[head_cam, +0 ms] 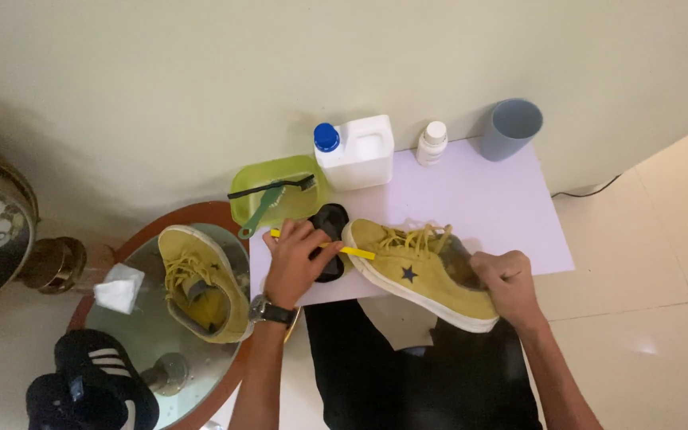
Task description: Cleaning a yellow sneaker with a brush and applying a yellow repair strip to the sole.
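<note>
A yellow suede sneaker (416, 271) with a dark star and white sole lies tilted on a pale lilac table (487, 199). My right hand (507, 279) grips its heel. My left hand (296, 259), with a wristwatch, holds a thin yellow-handled brush (352, 252) whose tip touches the sneaker's toe. A black insole-like piece (330, 231) lies under my left hand.
The second yellow sneaker (201, 283) sits on a round glass side table (149, 334) at left with a white cloth (119, 291). A green tub (280, 199) with brushes, a white jug (357, 151), a small white bottle (431, 143) and a grey cup (511, 127) line the wall.
</note>
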